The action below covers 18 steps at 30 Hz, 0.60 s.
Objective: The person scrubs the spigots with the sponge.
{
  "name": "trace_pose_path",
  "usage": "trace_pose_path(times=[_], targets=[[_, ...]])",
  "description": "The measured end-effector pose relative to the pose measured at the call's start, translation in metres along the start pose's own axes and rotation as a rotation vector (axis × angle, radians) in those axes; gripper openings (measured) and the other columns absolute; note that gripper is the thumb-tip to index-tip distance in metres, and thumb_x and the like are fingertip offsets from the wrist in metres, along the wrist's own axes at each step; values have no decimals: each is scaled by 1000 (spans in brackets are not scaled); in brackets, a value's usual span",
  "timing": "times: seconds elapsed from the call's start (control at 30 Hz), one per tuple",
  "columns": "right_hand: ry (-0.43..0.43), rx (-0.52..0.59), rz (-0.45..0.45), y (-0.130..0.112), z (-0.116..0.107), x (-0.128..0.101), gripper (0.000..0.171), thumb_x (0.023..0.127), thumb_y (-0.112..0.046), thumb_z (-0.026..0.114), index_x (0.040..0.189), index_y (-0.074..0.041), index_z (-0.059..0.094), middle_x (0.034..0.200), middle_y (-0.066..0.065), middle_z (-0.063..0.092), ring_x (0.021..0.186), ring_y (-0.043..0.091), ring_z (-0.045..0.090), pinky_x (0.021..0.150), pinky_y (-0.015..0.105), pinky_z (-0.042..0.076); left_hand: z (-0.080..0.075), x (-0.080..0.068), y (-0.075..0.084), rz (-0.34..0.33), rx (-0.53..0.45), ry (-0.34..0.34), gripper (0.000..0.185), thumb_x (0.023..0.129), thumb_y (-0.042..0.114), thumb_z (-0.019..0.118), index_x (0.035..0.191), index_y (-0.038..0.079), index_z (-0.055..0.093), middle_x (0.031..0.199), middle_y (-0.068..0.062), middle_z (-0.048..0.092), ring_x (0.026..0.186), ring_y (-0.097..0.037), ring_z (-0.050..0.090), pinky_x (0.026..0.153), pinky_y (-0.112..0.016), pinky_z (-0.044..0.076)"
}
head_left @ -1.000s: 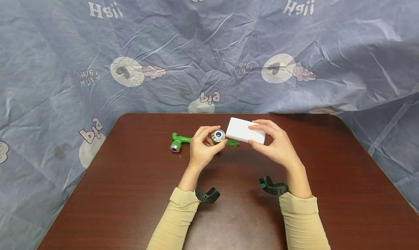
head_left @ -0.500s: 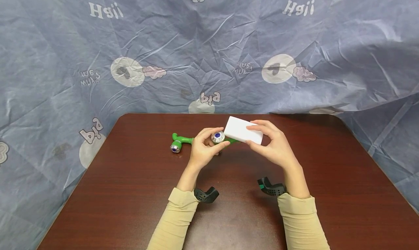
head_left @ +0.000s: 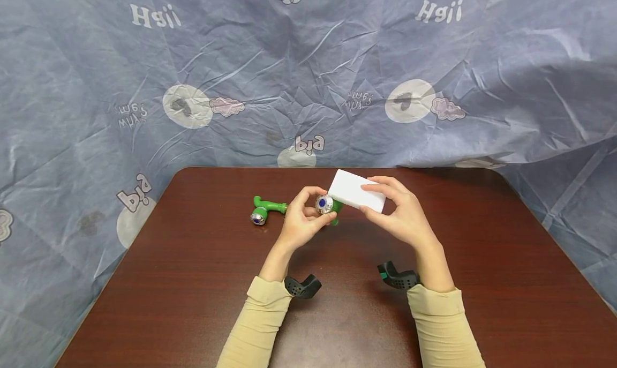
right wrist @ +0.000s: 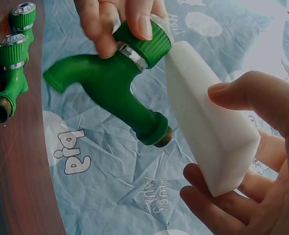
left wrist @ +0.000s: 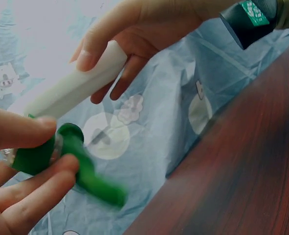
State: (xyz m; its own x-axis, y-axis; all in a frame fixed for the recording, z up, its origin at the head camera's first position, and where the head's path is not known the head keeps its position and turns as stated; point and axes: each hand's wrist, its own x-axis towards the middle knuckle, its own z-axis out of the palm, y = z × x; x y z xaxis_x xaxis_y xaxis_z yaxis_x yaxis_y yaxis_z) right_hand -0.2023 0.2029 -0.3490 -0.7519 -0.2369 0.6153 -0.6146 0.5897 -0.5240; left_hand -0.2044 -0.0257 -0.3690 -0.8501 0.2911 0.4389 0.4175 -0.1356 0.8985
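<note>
My left hand pinches a green tap by its ribbed knob, between thumb and fingers. That knob has a silver rim and a blue centre; the spout and brass threaded end stick out free. A white sponge block is gripped in my right hand, thumb on one face and fingers on the other. One end of the sponge meets the tap's knob in the right wrist view. In the left wrist view the tap's spout is blurred. Both hands are above the table.
Another green tap lies on the dark red-brown table, left of my left hand. A second green knob shows behind it in the right wrist view. A printed blue-grey cloth hangs behind the table.
The held tap has turned in my left hand, so its spout now points down. The sponge has shifted slightly left, up against the tap.
</note>
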Motion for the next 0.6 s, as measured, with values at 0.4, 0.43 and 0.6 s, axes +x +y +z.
trace_pose_path(times=[0.4, 0.43, 0.6], targets=[[-1, -31, -10, -2, 2, 0, 38, 71, -16, 80, 107, -11, 70, 119, 3, 59, 108, 20, 55, 84, 29, 42, 1, 0, 3, 22, 140, 123, 42, 71, -4, 78, 109, -9, 60, 98, -22, 64, 89, -30, 64, 77, -46, 54], [-2, -32, -8, -3, 2, 0, 38, 71, -17, 80, 107, -11, 70, 119, 3, 59, 108, 20, 55, 84, 29, 43, 1, 0, 2, 25, 134, 125, 43, 72, -5, 77, 111, -9, 60, 99, -23, 63, 88, -30, 64, 77, -46, 54], [-9, -33, -9, -4, 2, 0, 38, 72, -17, 80, 107, -12, 70, 118, 3, 59, 107, 20, 55, 84, 32, 43, 2, 1, 1, 38, 105, 134, 44, 73, -7, 76, 114, -10, 60, 101, -25, 58, 89, -38, 61, 77, -52, 52]])
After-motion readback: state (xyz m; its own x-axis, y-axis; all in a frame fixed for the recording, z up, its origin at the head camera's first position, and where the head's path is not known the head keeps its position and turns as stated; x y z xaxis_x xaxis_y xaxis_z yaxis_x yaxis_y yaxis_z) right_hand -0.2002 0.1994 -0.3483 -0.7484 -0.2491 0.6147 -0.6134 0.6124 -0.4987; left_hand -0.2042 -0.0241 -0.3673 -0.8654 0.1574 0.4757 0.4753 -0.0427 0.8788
